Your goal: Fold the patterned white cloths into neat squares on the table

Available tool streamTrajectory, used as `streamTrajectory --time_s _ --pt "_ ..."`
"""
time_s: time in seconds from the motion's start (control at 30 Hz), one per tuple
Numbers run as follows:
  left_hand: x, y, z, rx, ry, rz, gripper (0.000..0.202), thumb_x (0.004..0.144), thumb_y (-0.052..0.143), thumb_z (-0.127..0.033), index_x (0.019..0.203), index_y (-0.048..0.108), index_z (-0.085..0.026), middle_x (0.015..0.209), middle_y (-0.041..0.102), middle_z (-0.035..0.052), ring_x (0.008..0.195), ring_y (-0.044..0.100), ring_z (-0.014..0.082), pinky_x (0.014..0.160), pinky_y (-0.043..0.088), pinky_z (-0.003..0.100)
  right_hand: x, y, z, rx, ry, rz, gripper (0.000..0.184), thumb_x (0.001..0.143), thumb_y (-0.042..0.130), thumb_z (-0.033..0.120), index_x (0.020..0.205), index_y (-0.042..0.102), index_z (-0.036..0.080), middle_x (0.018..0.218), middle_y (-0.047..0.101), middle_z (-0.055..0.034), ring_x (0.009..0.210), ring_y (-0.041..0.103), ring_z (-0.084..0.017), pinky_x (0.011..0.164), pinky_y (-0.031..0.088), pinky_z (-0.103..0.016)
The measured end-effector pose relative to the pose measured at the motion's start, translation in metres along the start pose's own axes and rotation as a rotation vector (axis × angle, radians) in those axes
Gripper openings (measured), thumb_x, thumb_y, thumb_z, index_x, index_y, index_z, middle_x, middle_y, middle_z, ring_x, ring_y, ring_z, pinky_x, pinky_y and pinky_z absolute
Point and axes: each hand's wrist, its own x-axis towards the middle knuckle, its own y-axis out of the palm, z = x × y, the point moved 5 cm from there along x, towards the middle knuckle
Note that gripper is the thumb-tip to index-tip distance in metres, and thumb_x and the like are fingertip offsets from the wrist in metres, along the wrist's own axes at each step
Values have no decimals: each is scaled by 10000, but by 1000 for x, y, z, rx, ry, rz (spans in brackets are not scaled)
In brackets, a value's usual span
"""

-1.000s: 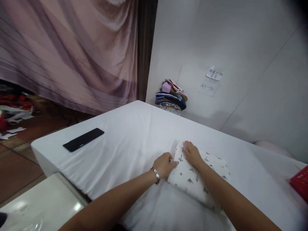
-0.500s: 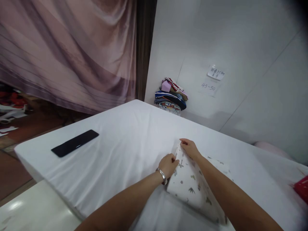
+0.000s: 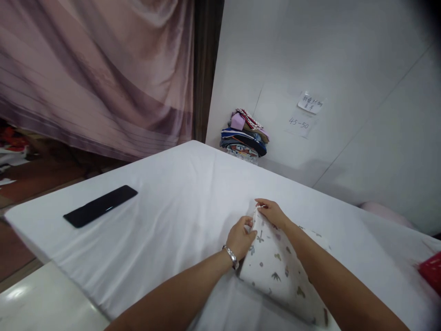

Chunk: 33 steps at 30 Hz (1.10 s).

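Observation:
A white cloth [image 3: 275, 271] printed with small grey and brown leaf shapes is lifted off the table, its kind of item not clear. My right hand [image 3: 272, 214] pinches its top corner between thumb and fingers. Lower on the left edge of the same cloth, my left hand [image 3: 240, 238] grips the fabric, thumb on the near face and fingers curled behind. A silver bracelet [image 3: 231, 257] circles my left wrist. More of the printed fabric [image 3: 319, 236] shows beyond my right forearm, flat on the white-covered table [image 3: 172, 220].
A black phone-like slab [image 3: 101, 206] lies on the table's left. Folded clothes [image 3: 244, 135] are stacked by the wall at the far edge. Handwritten paper signs [image 3: 310, 103] hang on the wall. A pink curtain [image 3: 103, 69] hangs behind, and a red item [image 3: 430, 273] sits at the right.
The hands keep their hold on the cloth with only slight shifts; the left fingers look a little more spread at the edge. The view has moved slightly.

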Motion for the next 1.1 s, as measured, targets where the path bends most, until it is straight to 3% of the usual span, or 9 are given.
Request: streamTrajectory --time_s 0.23,0.47,0.77,0.9,1.0,1.1 --pt "2 6 5 -74 -23 58 274 744 482 -253 1015 476 -210 634 555 -56 564 507 99 566 389 213 12 -3 -1 -15 -45 75 430 694 511 238 1115 568 168 779 615 7 676 541 -121 690 436 -254" --pt "5 4 9 46 -61 54 280 753 460 -263 1025 489 -205 628 582 -46 587 537 117 573 370 226 20 5 -6 -118 -1 136 527 684 503 174 1210 498 145 718 593 20 617 507 -106 634 411 -234" --pt "2 0 0 123 -26 48 286 783 444 -296 1054 489 -215 600 561 -56 577 519 120 557 342 226 12 6 -10 -236 -2 38 461 740 508 293 1187 522 177 873 622 -18 734 549 -140 742 428 -280" --pt "1 0 0 137 15 16 265 797 429 -296 1039 499 -213 559 517 -63 570 502 122 550 326 227 0 -1 -2 -364 -2 -72 506 762 502 360 1230 480 168 1055 605 -66 919 551 -192 829 419 -331" --pt "1 1 2 142 18 11 263 804 418 -283 1043 501 -212 555 508 -62 566 497 121 545 317 227 -16 -1 11 -468 -99 -191 467 826 409 375 1234 470 157 1216 523 -93 1113 459 -216 943 345 -363" --pt "2 3 4 154 11 6 263 804 417 -258 1047 505 -210 555 508 -59 564 499 118 544 311 225 -28 15 18 -559 -166 -111 464 868 330 373 1271 420 161 1323 428 -89 1259 299 -212 1024 227 -396"
